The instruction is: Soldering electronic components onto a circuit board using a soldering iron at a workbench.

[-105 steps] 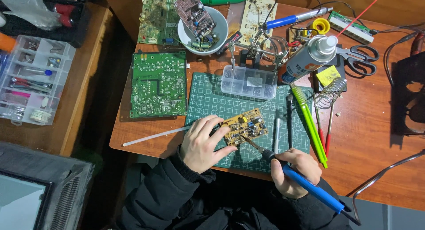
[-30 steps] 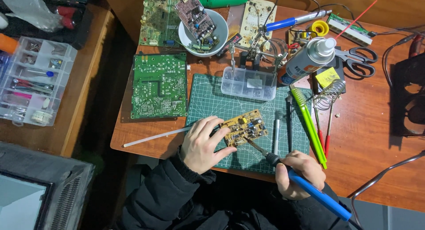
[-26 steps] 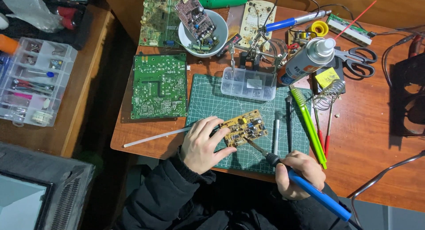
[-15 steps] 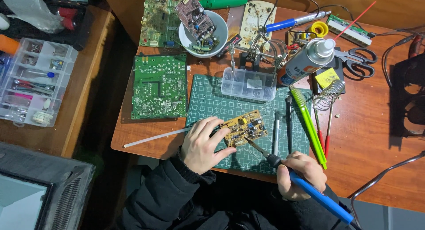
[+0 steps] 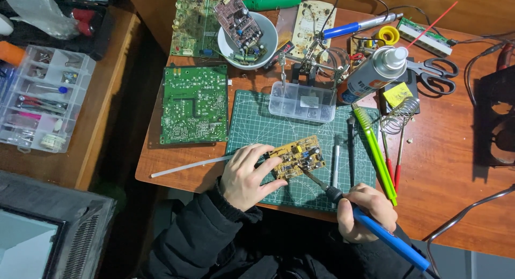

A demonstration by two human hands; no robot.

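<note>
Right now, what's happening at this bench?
A person is soldering. The left hand presses down on a small yellow circuit board on the green cutting mat. The right hand grips a blue-handled soldering iron with its tip on the board. A larger green circuit board lies beside the mat.

right hand (image 5: 367, 211) and blue soldering iron (image 5: 375, 230) slightly lower, nearer the table edge than before
</note>
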